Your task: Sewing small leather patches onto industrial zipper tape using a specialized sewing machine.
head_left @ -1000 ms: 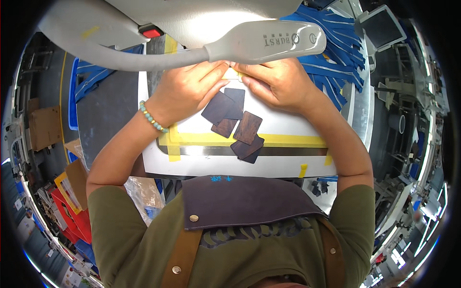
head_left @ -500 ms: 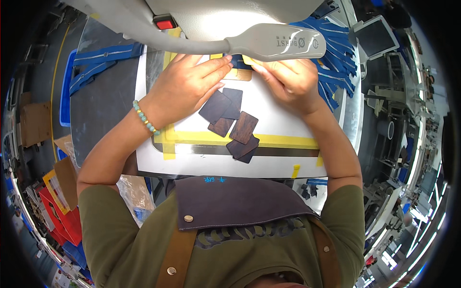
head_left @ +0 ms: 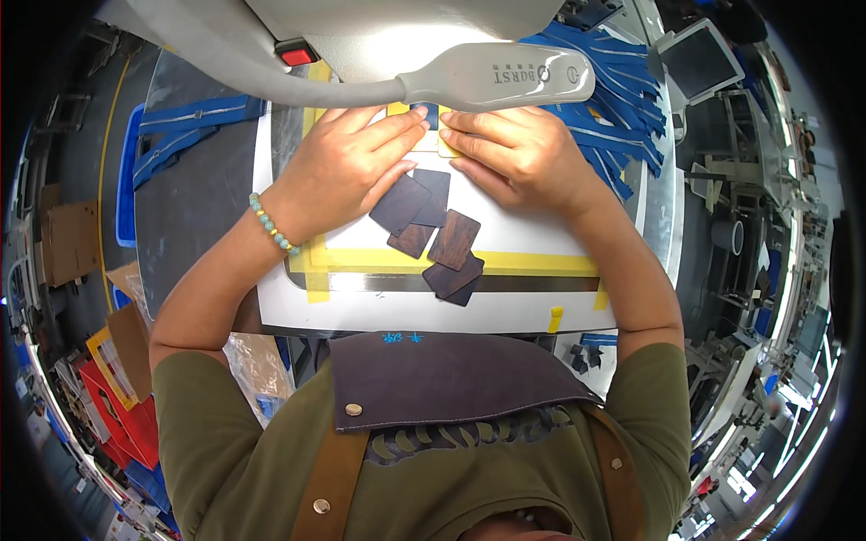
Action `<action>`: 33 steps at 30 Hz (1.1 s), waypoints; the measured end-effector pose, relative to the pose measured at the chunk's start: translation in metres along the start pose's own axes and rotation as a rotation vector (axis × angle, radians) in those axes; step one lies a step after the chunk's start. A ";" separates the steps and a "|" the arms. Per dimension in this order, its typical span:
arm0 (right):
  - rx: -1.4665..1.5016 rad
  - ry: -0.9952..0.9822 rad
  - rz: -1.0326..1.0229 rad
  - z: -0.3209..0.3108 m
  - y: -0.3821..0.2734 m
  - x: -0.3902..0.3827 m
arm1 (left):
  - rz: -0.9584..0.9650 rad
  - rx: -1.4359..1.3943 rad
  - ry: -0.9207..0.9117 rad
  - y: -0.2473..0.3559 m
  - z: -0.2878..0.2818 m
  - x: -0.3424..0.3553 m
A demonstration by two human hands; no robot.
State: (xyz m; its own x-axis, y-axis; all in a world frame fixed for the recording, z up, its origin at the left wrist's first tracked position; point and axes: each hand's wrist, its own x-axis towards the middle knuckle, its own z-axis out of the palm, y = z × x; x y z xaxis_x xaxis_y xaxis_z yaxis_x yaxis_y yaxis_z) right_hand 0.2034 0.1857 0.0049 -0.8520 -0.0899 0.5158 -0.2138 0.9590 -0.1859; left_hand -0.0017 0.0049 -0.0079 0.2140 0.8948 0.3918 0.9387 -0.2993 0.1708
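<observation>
Yellow piece (head_left: 431,137) pressed flat under both hands' spread fingers; left hand (head_left: 347,167), right hand (head_left: 514,158) unmoved since earlier.

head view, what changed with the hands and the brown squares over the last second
Little changed. Both hands pushed slightly further under the grey machine arm, fingertips closing on the small dark piece there; the left hand and right hand lie flat on it. The pile of brown leather squares and the yellow tape frame stayed put.
</observation>
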 end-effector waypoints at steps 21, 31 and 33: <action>-0.210 -0.100 0.026 -0.004 -0.024 -0.003 | 0.131 0.142 0.008 0.001 -0.001 0.004; -0.183 -0.126 0.061 -0.009 -0.031 -0.002 | 0.148 0.133 -0.012 -0.001 -0.007 0.006; -0.178 -0.104 0.051 -0.007 -0.028 -0.003 | 0.133 0.115 -0.017 0.000 -0.008 0.006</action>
State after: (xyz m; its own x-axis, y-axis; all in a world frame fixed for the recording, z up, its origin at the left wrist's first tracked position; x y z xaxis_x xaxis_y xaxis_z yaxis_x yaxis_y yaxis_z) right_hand 0.2148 0.1614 0.0143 -0.9062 -0.0587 0.4188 -0.0894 0.9945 -0.0539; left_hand -0.0029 0.0081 0.0014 0.3424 0.8556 0.3882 0.9262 -0.3767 0.0133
